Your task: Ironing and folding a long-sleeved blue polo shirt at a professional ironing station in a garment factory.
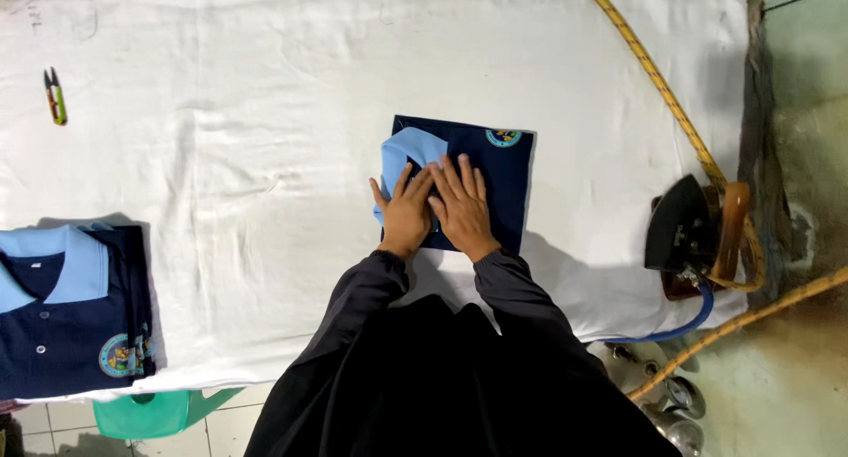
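At the far left of the white-covered desk [265, 86] lay a small pair of thread snips [55, 96], and below them a stack of folded navy polo shirts [66, 320] with pale blue collars sat at the near edge. Toward the middle, the left hand [406, 211] and the right hand [461, 205] rested side by side, fingers spread and flat, gripping nothing, pressing on a folded navy shirt [495, 179] whose blue collar [405, 152] showed just above them. Pressing evenly from the centre outward would likely keep the fold square. At the right edge a dark iron [678, 227] stood apart, its braided cord [662, 86] trailing away.
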